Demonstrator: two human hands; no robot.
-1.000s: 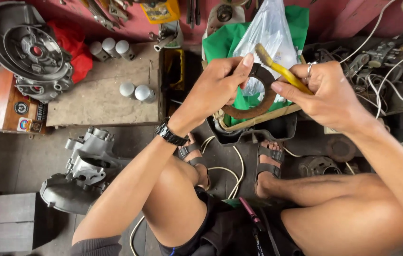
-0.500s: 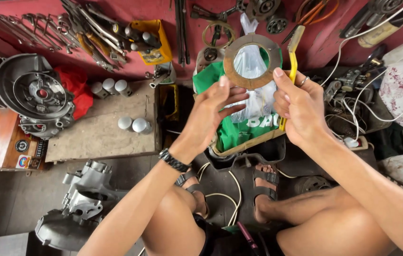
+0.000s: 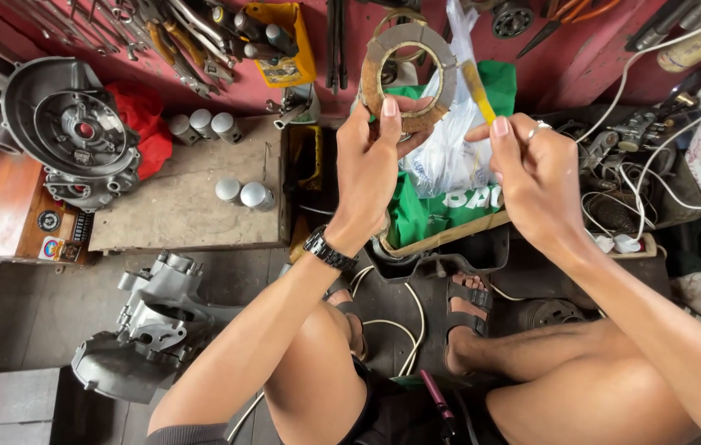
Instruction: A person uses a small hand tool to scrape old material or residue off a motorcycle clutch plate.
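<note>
Since the earlier frame we have lifted the brown friction ring (image 3: 406, 76) higher and tilted it. Our left hand (image 3: 369, 169) pinches its lower rim, thumb on the near face. Our right hand (image 3: 537, 177) is closed around a yellow-handled tool (image 3: 477, 89) (its tip lies at the ring's right edge). Behind them sit a clear plastic bag (image 3: 448, 152) and green cloth (image 3: 433, 216); engine casings (image 3: 66, 132) lie far left.

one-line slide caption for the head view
Seated person's left hand lifts a worn brown friction ring while the right hand holds a yellow-handled tool beside it.
</note>
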